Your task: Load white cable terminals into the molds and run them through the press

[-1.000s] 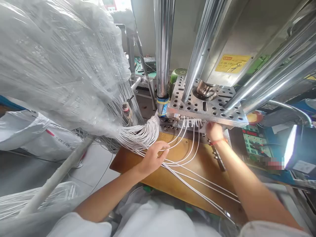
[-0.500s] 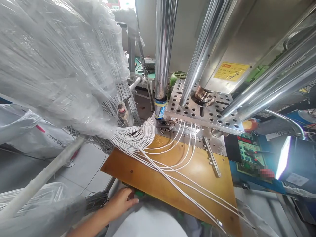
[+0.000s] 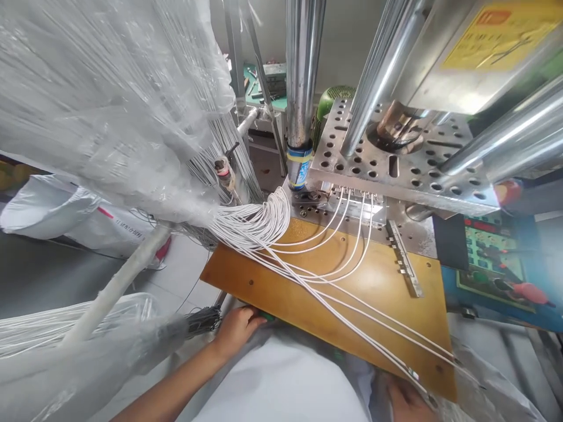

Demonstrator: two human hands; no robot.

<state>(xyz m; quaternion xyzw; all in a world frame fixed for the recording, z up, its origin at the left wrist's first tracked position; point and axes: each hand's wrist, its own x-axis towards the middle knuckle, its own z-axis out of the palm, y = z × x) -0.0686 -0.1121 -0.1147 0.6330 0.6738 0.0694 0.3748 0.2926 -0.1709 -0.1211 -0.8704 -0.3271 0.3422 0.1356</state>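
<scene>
My left hand (image 3: 240, 329) is at the front edge of the brown board (image 3: 352, 319), thumb stretched out beside a small green part (image 3: 266, 316) under the edge. It appears open, though some fingers are hidden. At the bottom, my right hand (image 3: 407, 401) shows only partly below the board's front right edge, its fingers hidden. White cables (image 3: 334, 305) cross the board. Several of them curve up to a metal die (image 3: 358, 206) beneath the thick perforated press plate (image 3: 404, 161). A slim metal strip with small parts (image 3: 403, 258) lies on the board's right side.
A large plastic-wrapped cable bundle (image 3: 105, 105) hangs at left, with a pale pole (image 3: 118, 284) below. Steel columns (image 3: 303, 76) rise around the press. A control panel (image 3: 497, 252) with a red knob (image 3: 532, 292) stands at right. White sacks (image 3: 48, 205) lie at far left.
The view has shifted, and the press and board appear larger and farther right. My right hand has come into sight at the bottom. My left hand stays by the board's front edge.
</scene>
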